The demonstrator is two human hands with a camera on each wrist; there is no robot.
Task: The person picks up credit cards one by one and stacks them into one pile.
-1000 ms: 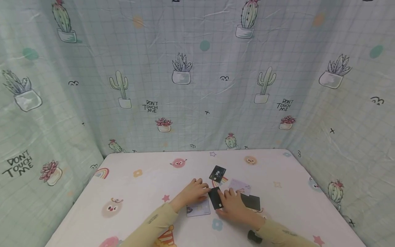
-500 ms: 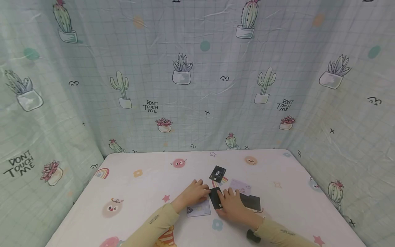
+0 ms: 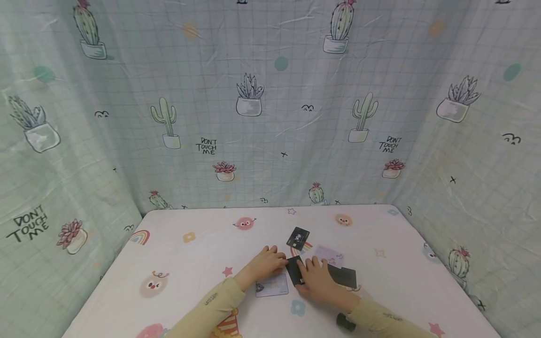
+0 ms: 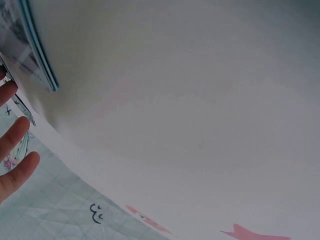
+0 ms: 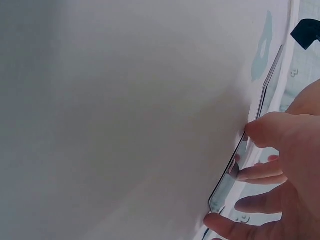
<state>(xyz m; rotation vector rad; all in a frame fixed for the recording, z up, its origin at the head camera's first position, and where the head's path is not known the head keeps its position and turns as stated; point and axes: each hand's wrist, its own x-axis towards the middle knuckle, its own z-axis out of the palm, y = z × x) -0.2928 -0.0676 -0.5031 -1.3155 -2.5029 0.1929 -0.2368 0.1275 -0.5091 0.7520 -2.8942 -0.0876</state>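
A black card (image 3: 293,267) lies on the table between both hands. My right hand (image 3: 317,280) holds it with the thumb at its near end and a finger at the far end, as the right wrist view shows; the index finger lies on its face. My left hand (image 3: 265,263) has its fingertips right at the card's far left corner, fingers fairly straight in the left wrist view. Below the left hand lies a pale purple card (image 3: 272,287), which the left wrist view shows as a small stack with layered edges (image 4: 37,50).
Beyond the hands lies a black card marked "Vip" (image 3: 298,238). A lilac card (image 3: 327,255) and dark cards (image 3: 347,277) lie right of the right hand, partly hidden by it. A small dark object (image 3: 346,322) is beside the right sleeve. A patterned curtain (image 3: 270,178) borders the table.
Almost nothing moves. The small dark object by the right sleeve shifts slightly left; both hands and the cards stay where they were.
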